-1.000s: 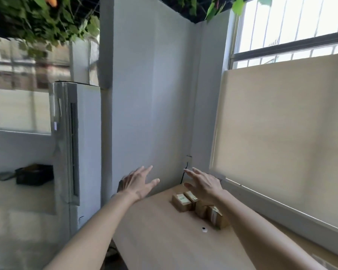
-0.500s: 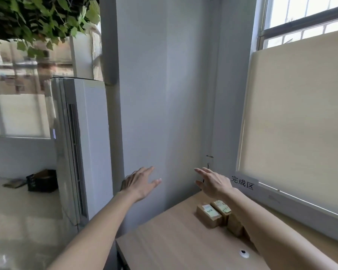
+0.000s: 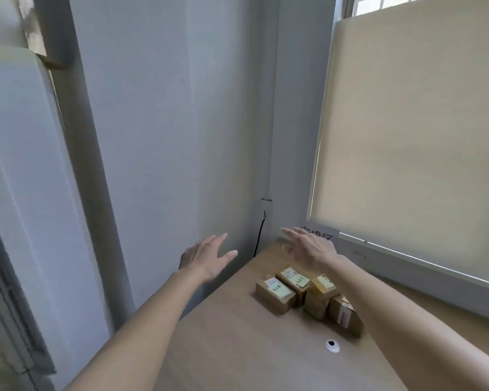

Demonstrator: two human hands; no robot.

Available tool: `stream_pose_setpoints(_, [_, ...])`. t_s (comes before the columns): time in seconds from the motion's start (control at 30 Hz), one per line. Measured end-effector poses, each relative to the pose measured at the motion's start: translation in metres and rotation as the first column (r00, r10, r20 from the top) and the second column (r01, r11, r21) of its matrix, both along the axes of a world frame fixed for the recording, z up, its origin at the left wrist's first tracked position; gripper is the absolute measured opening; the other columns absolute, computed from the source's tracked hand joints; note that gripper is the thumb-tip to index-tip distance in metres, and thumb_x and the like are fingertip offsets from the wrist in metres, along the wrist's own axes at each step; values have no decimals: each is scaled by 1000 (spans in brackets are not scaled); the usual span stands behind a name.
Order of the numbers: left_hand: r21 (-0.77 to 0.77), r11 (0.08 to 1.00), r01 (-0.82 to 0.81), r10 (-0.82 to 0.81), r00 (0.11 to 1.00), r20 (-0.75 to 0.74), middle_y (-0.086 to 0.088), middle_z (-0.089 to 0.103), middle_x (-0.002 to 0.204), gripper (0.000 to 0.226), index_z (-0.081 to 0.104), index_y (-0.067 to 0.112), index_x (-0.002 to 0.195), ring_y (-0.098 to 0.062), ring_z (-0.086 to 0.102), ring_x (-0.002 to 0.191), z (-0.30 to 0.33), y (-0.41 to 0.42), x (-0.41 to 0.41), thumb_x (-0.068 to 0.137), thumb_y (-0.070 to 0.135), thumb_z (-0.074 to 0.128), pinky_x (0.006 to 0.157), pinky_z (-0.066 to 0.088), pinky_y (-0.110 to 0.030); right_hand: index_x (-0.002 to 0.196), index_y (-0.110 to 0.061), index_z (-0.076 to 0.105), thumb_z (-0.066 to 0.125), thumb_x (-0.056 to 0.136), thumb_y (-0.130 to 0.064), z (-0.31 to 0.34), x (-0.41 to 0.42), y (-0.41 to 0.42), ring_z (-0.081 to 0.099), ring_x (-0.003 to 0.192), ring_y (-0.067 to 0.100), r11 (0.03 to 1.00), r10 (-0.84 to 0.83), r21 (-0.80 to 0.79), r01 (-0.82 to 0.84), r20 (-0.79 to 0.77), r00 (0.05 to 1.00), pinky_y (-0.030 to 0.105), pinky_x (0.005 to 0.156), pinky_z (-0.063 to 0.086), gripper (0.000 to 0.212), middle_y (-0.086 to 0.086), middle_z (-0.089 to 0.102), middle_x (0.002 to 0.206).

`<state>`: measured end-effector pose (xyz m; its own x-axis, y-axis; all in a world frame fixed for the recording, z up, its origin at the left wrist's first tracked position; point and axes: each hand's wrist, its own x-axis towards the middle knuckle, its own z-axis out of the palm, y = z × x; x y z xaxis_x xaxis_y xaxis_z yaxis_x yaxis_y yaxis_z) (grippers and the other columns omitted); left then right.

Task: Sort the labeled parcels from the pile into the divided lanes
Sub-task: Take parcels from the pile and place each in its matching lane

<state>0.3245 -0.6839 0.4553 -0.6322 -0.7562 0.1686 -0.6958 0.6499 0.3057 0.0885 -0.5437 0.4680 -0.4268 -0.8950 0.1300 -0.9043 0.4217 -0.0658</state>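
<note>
Parcels [image 3: 308,294] nearer, left hand [image 3: 206,256] lower

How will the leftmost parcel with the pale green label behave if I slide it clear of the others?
The leftmost parcel looks like a stiff cardboard box lying flat on the table, so it should slide rather than tip or roll. Its small size suggests it is fairly light. It sits close against the next parcel, which may drag along.
</note>
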Motion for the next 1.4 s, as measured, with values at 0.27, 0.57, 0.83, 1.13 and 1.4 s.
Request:
stream_pose_setpoints(0.27, [119, 973, 197, -205, 977, 61, 9, 27, 160, 67, 23, 39, 155, -16, 37, 142, -98, -88, -103, 95, 67, 38, 106, 38, -36, 157, -44, 21, 40, 105, -48, -97, -71, -52, 45, 140, 27, 978, -182, 113, 173, 70, 981, 43, 104, 46, 56, -4, 26, 166])
stream_pose_setpoints(0.57, [229, 919, 321, -355, 926, 127, 4, 28, 161, 69, 17, 38, 156, -20, 37, 141, -227, -203, -204, 96, 65, 38, 108, 38, -36, 159, -40, 21, 42, 104, -49, -224, -126, -136, 47, 138, 25, 901, -379, 290, 324, 160, 911, 39, 98, 48, 59, -4, 30, 164])
stream_pose_setpoints(0.83, [341, 876, 341, -414, 895, 169, 2, 18, 165, 71, 15, 38, 157, -21, 34, 144, -341, -247, -261, 96, 66, 38, 112, 36, -38, 159, -42, 17, 42, 104, -52, -330, -163, -186, 42, 144, 24, 846, -492, 377, 378, 277, 825, 40, 103, 51, 61, -4, 22, 168])
stream_pose_setpoints(1.13, [487, 811, 324, -468, 859, 207, -1, 19, 164, 71, 9, 39, 157, -22, 29, 147, -443, -257, -313, 97, 63, 38, 111, 34, -36, 159, -42, 15, 42, 104, -52, -423, -220, -211, 38, 146, 24, 820, -523, 445, 360, 329, 786, 45, 101, 51, 62, -7, 14, 169])
stream_pose_setpoints(1.4, [520, 804, 289, -447, 870, 207, -4, 22, 162, 72, 0, 45, 155, -26, 34, 143, -484, -258, -350, 96, 65, 37, 106, 39, -38, 160, -38, 18, 42, 105, -46, -458, -253, -235, 39, 145, 25, 829, -514, 434, 354, 337, 789, 40, 98, 52, 60, -4, 12, 170])
